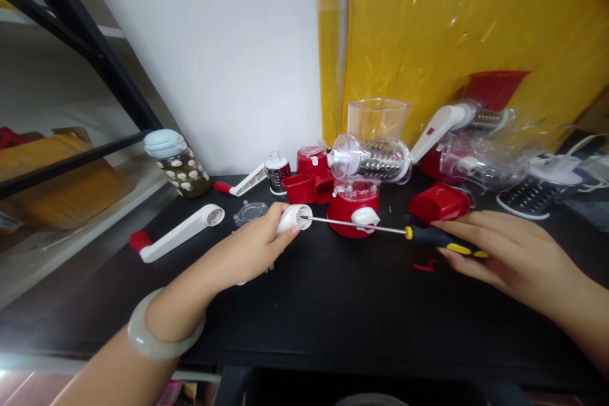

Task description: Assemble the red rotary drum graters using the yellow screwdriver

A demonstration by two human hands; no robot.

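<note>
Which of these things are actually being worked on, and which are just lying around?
In use: left hand gripping white crank handle; right hand holding screwdriver.
Lying about: spare crank handle, red grater, water bottle, red cap.

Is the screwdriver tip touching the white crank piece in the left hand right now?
Touching. The head view shows the screwdriver shaft running from the right hand until its tip sits in the round end of the white crank piece that the left hand grips.

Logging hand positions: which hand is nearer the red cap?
Right. The right hand, holding the screwdriver, lies just below the red cap. The left hand grips a white handle far to its left.
</note>
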